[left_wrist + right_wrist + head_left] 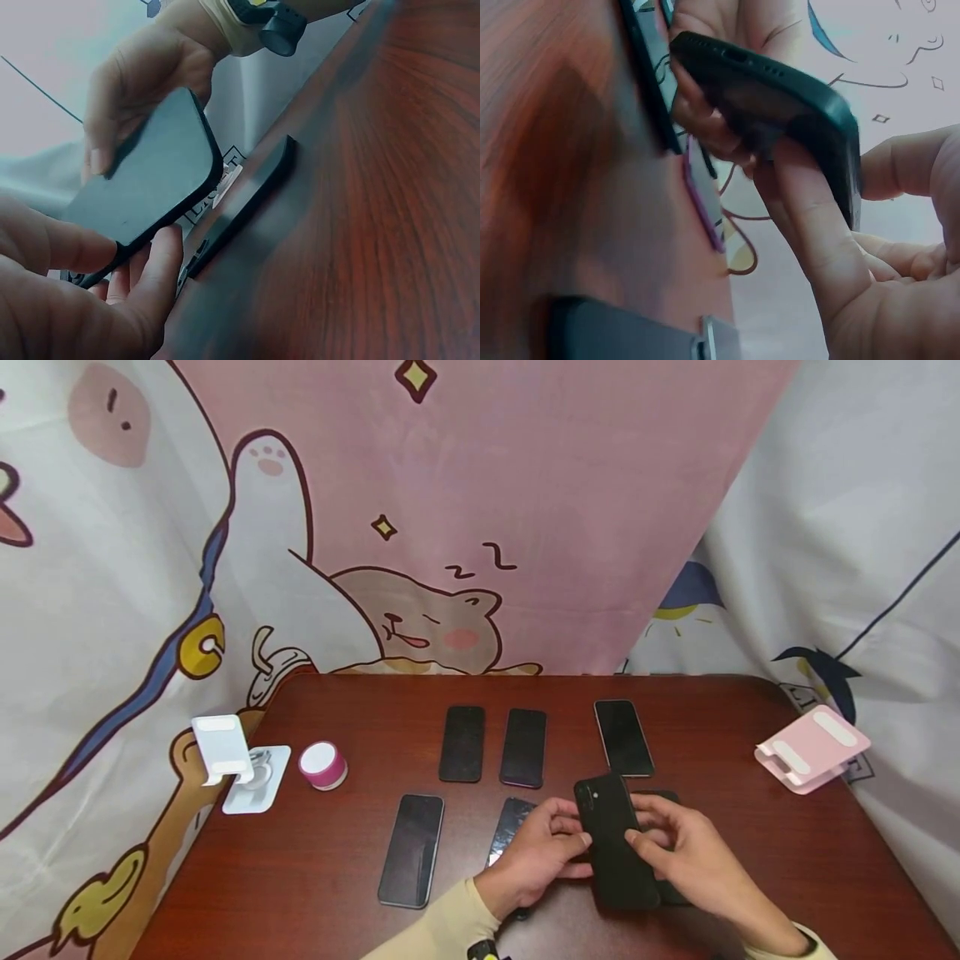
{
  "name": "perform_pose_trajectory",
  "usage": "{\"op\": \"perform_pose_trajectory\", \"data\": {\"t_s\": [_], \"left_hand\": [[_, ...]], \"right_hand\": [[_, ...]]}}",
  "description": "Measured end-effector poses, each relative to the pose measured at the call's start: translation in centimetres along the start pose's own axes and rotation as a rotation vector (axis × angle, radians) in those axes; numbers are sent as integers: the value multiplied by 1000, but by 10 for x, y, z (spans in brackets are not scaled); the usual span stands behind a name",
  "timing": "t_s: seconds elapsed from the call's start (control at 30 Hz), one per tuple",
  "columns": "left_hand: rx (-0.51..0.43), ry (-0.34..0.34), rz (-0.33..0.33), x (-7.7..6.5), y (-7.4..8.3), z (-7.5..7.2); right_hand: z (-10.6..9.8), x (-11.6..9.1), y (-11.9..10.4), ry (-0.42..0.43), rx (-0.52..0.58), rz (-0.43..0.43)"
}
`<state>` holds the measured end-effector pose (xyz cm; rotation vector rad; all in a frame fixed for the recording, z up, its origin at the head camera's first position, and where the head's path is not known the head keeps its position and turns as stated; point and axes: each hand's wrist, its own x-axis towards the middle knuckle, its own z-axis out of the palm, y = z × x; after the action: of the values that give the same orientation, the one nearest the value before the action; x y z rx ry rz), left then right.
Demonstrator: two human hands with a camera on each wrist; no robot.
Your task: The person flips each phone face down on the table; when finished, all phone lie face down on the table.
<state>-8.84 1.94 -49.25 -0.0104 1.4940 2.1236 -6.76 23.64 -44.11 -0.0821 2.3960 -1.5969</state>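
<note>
A black phone (618, 852) is held tilted above the table between both hands, its back with camera lenses facing up in the head view. My left hand (536, 856) pinches its left edge between thumb and fingers. From the other side, my right hand (686, 852) grips the right edge, thumb on the back. The left wrist view shows the phone's plain back (157, 165); the right wrist view shows its port end (739, 56). Under the right hand lies another dark phone (675, 897), partly hidden. A phone with a shiny screen (512, 822) lies partly behind the left hand.
Further phones lie on the brown table (322, 877): one phone (412, 852) front left, several at the back, including one at back right (625, 737). A white stand (255, 785) and pink-white jar (323, 766) are left; a pink stand (813, 749) is right.
</note>
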Motion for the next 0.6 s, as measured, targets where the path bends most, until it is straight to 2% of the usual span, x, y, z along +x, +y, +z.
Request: {"op": "perform_pose_trajectory", "data": {"t_s": [0.13, 0.3, 0.6], "left_hand": [[9, 9, -14, -1, 0, -2], [66, 15, -29, -4, 1, -3], [203, 1, 17, -9, 6, -2]], "right_hand": [[0, 2, 9, 14, -4, 28], [3, 6, 25, 45, -38, 57], [10, 13, 45, 155, -271, 27]]}}
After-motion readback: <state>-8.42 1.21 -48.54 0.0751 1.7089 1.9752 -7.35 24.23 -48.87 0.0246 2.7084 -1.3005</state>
